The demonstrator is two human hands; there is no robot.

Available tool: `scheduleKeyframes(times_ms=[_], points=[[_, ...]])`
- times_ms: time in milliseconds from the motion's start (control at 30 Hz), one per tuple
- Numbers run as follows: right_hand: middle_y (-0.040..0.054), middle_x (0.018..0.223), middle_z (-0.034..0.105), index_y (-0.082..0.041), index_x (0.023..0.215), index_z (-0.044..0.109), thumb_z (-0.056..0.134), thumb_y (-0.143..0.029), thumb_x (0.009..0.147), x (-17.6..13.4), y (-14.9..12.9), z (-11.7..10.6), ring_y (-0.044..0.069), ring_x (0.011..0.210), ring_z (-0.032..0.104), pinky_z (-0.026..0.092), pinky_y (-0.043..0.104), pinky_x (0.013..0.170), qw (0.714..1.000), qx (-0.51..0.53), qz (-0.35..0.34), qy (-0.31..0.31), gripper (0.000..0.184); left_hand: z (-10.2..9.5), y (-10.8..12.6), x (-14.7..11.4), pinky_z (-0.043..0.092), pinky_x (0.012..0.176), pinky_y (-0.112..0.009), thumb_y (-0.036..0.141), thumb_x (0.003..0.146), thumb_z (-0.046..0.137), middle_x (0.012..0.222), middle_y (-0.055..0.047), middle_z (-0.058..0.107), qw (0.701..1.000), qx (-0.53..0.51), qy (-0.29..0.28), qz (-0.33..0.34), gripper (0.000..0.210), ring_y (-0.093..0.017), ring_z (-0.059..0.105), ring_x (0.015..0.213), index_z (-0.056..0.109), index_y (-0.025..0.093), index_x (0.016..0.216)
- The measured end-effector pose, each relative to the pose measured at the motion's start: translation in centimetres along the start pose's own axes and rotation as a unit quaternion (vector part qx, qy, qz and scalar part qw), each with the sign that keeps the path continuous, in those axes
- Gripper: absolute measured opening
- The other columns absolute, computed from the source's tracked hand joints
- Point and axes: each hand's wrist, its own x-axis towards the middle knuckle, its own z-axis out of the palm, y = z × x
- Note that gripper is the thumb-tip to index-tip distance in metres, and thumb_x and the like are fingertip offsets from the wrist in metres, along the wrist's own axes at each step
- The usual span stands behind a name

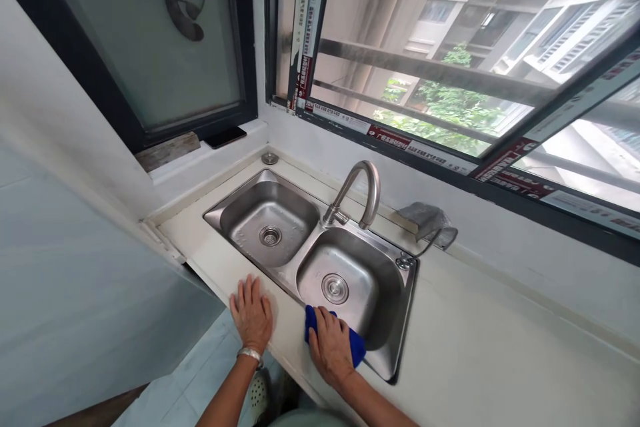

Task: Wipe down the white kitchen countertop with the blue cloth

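In the head view, the right hand point(331, 349) grasps a blue cloth point(359, 348) at the sink's near rim point(387, 360), six o'clock from the right drain point(335, 288); the left hand point(253, 315), at eight o'clock, rests on the counter point(480, 320), fingers released. Flat, even pressure should work best.

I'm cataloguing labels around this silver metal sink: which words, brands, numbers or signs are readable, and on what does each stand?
No text can be quoted with certainty.
Red-and-white tape strips on the dark window frame: printed characters, too small and blurred to read.
Silver metal double-bowl sink: no readable text.
Bunched blue cloth under the right hand: none visible.
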Motion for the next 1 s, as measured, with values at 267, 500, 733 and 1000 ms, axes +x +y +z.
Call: scheduleKeyframes(times_ms=[267, 500, 733, 1000], points=[[0.0122, 0.149, 0.049, -0.017, 0.146, 0.042, 0.031, -0.031, 0.1, 9.6, -5.2, 1.2, 0.027, 0.136, 0.041, 0.028, 0.052, 0.11, 0.988, 0.09, -0.073, -0.1, 0.049, -0.1, -0.1, -0.1, 0.017, 0.122, -0.053, 0.021, 0.097, 0.031, 0.154, -0.01, 0.047, 1.0, 0.014, -0.019, -0.007, 0.05, -0.027, 0.031, 0.148, 0.048, 0.017, 0.144], [0.0041, 0.142, 0.058, -0.028, 0.136, 0.055, 0.027, -0.039, 0.103, 16.9, -7.0, 3.4, 0.021, 0.132, 0.045, 0.021, 0.05, 0.116, 0.975, 0.147, -0.085, -0.145, 0.045, 0.5, -0.5, -0.3, 0.021, 0.122, -0.051, 0.017, 0.096, 0.034, 0.153, -0.006, 0.049, 0.999, 0.051, 0.007, 0.003, 0.051, -0.024, 0.033, 0.147, 0.046, 0.022, 0.145], [0.001, 0.15, 0.049, -0.03, 0.143, 0.048, 0.026, -0.045, 0.102, 15.5, -6.7, 3.2, 0.026, 0.146, 0.027, 0.01, 0.057, 0.121, 0.975, 0.151, -0.062, -0.149, 0.049, 0.6, -0.5, -0.1, 0.023, 0.122, -0.051, 0.018, 0.096, 0.034, 0.153, -0.005, 0.05, 0.998, 0.061, 0.011, -0.008, 0.05, -0.024, 0.036, 0.146, 0.049, 0.024, 0.143], [0.0036, 0.154, 0.044, -0.028, 0.151, 0.037, 0.028, -0.046, 0.099, 9.1, -3.9, 0.4, 0.026, 0.142, 0.036, 0.041, 0.048, 0.109, 0.976, 0.144, -0.047, -0.155, 0.056, 0.9, -0.8, 0.0, 0.023, 0.122, -0.052, 0.021, 0.097, 0.03, 0.151, -0.007, 0.051, 0.999, 0.035, 0.025, -0.015, 0.05, -0.024, 0.036, 0.146, 0.051, 0.022, 0.142]])
